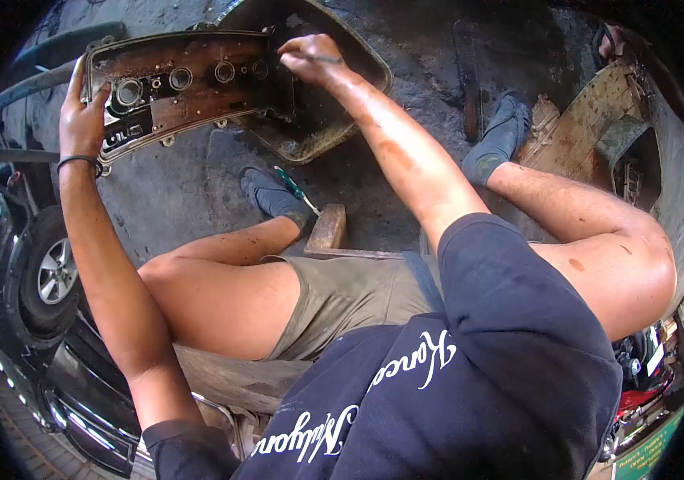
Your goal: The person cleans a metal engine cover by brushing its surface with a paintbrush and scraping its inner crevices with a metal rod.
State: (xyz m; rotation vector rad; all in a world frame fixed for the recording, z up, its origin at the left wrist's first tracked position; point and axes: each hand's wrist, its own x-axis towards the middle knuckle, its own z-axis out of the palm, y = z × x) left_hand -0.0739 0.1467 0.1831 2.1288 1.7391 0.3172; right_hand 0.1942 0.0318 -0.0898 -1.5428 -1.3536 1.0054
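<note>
A long, oily engine valve cover (198, 80), with a row of round holes and brown stains, is tilted up at the upper left. My left hand (84, 120) grips its left end, thumb over the near face and fingers along the edge. At the cover's right end, my right hand (310, 60) is closed in a fist. A thin dark strip shows across that fist, but I cannot make out what it holds. Beneath and behind the right end sits a grimy basin (370, 68), its inside dark.
Between my feet, a green-handled screwdriver (290, 184) leans by a wooden block (328, 228). A dark flat bar (466, 80) lies on the stained floor. Stained cardboard (582, 120) and a cut-open container (634, 160) are at right. A car wheel (54, 270) stands at left.
</note>
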